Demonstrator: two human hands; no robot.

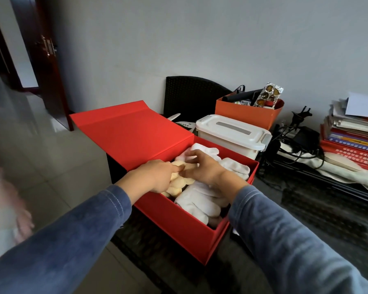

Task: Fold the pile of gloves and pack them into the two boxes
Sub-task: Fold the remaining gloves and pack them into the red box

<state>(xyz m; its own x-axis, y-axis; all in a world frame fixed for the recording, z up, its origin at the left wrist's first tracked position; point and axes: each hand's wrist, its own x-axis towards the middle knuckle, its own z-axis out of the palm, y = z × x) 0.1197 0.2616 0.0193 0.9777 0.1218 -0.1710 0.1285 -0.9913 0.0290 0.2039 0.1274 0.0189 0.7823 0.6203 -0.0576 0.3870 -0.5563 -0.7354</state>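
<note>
Red box (185, 234) filling up with gloves (200, 200). Left hand (157, 177), right hand (202, 166) pinching yellow glove (176, 185), tucking in. Second box not showing.

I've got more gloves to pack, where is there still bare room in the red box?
Only a dark gap at the near right corner of the red box, beside the white gloves. Elsewhere it is crowded: yellowish gloves and both hands fill the middle.

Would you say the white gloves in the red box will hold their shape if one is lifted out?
Probably not: the white gloves look soft and bulgy, so likely floppy and light. They seem knitted, so hardly slippery for the right hand.
</note>
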